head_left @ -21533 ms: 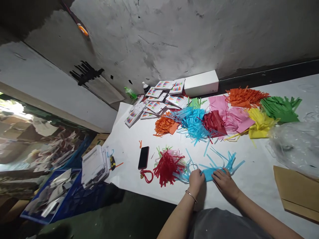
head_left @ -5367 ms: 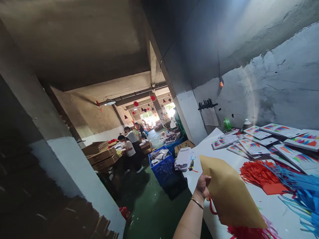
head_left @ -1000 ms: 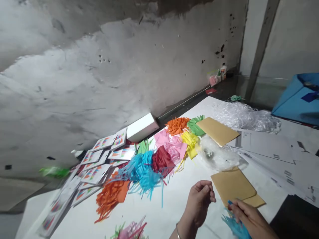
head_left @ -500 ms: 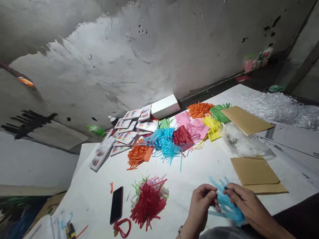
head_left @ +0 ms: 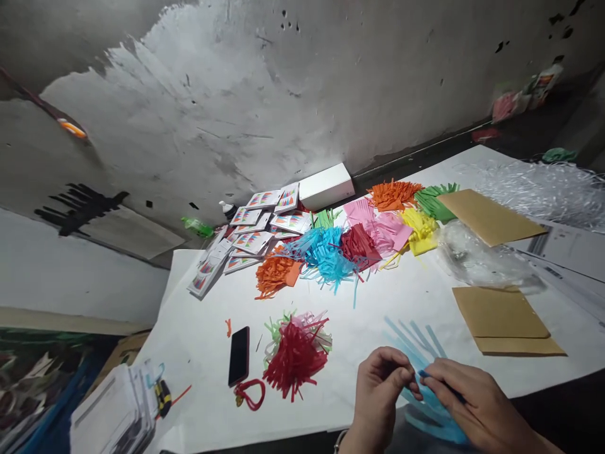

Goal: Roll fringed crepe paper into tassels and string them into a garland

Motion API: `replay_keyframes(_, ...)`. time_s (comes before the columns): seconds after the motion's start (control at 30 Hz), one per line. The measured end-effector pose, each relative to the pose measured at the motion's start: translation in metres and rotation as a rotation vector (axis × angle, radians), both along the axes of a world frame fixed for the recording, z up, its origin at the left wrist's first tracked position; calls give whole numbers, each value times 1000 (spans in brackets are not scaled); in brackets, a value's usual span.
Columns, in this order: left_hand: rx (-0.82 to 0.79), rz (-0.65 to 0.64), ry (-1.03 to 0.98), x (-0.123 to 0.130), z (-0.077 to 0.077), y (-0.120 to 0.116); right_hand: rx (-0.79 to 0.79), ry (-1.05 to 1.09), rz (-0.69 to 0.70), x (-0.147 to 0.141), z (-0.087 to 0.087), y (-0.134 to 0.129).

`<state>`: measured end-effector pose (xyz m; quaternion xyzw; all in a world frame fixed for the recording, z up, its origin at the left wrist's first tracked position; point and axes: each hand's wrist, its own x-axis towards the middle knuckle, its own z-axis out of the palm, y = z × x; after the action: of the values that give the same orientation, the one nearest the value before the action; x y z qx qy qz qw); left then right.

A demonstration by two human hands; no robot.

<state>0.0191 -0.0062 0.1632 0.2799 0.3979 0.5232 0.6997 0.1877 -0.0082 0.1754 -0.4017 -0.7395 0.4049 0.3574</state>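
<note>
Over the table's near edge, my right hand (head_left: 475,394) is closed on a light-blue paper tassel (head_left: 442,425), whose cut strips fan out away from me and hang below the fingers. A darker blue rolled end shows at the right thumb and fingertips. My left hand (head_left: 382,391) is beside it, fingers curled and thumb against the forefinger; whatever is in that pinch is too small to make out. To the left of both hands lies a pile of red fringed tassels (head_left: 297,356), with green and pink strips beneath.
Fringed bundles in blue (head_left: 331,255), orange (head_left: 276,274), pink (head_left: 380,230) and yellow (head_left: 418,230) lie mid-table. Printed packets (head_left: 253,243) and a white box (head_left: 326,186) stand by the wall. Brown envelopes (head_left: 503,315) are at right; a phone (head_left: 239,356) is at left.
The view has turned, so the table things sit further up or sideways in the picture. Both hands stay close together at the blue tassel, its strips now more spread out.
</note>
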Motion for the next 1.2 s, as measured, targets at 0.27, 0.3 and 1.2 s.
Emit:
replay_keyframes(0.27, 284, -24, 288, -7, 2, -3, 194, -234, -29, -6, 8, 0)
replay_keyframes(0.3, 334, -26, 351, -8, 1, -4, 197, -275, -23, -4, 8, 0)
replay_keyframes(1.2, 528, -228, 812, -20, 20, -1, -189, -213, 140, 9, -3, -3)
